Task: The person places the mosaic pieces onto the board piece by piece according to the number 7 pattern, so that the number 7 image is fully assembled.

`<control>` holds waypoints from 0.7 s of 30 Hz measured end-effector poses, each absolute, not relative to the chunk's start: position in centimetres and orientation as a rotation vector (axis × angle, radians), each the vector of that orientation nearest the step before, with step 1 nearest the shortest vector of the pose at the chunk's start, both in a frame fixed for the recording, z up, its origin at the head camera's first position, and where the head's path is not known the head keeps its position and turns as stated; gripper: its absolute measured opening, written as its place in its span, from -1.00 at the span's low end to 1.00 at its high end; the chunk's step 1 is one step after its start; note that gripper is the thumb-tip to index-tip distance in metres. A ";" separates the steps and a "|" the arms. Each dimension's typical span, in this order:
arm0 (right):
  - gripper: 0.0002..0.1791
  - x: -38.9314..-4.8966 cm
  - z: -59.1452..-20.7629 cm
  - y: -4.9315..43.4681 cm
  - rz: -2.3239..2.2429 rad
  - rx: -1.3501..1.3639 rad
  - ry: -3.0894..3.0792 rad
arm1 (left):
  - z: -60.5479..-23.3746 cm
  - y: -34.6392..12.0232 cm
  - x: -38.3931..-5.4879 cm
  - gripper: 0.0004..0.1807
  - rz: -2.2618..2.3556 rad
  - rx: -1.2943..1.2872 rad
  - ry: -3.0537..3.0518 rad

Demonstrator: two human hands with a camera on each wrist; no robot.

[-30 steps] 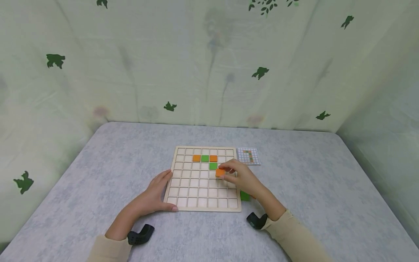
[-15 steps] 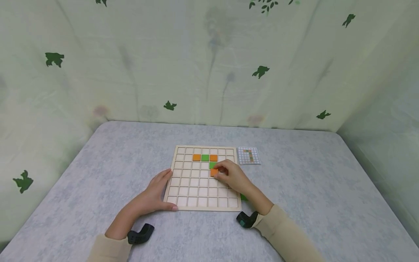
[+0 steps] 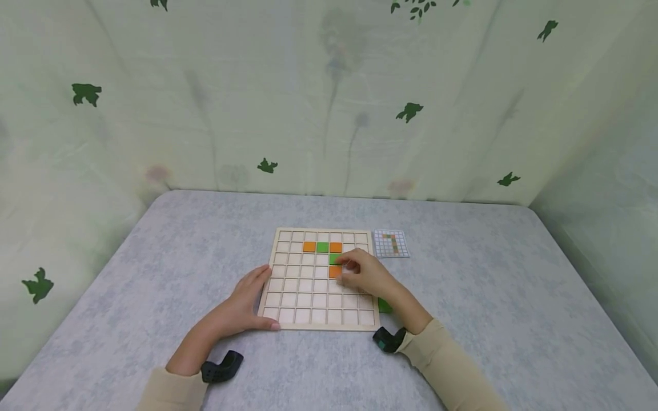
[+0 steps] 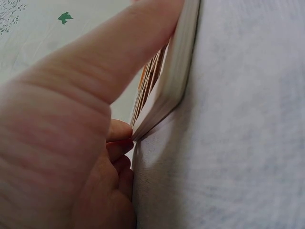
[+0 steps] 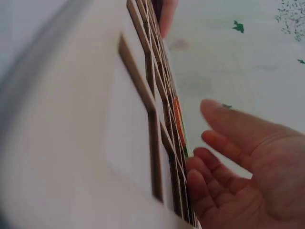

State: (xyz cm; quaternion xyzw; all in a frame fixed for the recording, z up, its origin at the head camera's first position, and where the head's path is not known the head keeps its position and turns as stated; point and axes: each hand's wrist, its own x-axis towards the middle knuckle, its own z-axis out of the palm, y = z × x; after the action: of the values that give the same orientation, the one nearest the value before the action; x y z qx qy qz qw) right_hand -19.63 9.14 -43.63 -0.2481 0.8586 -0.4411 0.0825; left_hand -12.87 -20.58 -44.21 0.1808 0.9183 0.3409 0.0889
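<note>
A light wooden grid board lies on the table. Orange and green square tiles run along its upper part, then down. The lowest, an orange tile, sits in its cell below a green tile. My right hand hovers close over the board beside these two, thumb and fingertips apart; in the right wrist view nothing is between them. My left hand spans the board's near left corner. Its fingers lie against the left side and its thumb along the front edge.
A small pattern card with a coloured grid lies at the board's far right corner. Green pieces lie by the board's right edge, partly behind my right wrist. A printed curtain stands behind the table.
My right hand has moved left with the orange tile, set it into the cell under the green one, and let go. My left hand has stayed at the board's corner.
</note>
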 end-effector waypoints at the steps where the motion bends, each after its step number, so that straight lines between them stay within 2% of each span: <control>1: -0.61 -19.7 -43.4 9.4 -1.337 -0.730 2.542 | -44.3 -20.6 -12.9 0.32 1.014 0.536 2.731; 7: -0.50 -19.0 -41.0 11.4 -1.441 -0.752 2.480 | -44.3 -20.6 -12.9 0.34 1.010 0.525 2.737; 12: -0.49 -17.6 -40.0 13.4 -1.422 -0.799 2.537 | -44.3 -20.6 -12.9 0.34 1.018 0.526 2.737; 21: -0.46 -15.1 -41.0 16.6 -1.251 -0.875 2.621 | -44.2 -20.6 -12.9 0.34 1.016 0.512 2.740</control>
State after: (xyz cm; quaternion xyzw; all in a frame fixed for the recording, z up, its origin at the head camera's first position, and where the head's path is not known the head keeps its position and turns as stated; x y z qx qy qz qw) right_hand -15.14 16.64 -41.03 -0.2881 0.8628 -0.4120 0.0542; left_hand -12.90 -20.56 -44.25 0.1720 0.9200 0.3411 0.0871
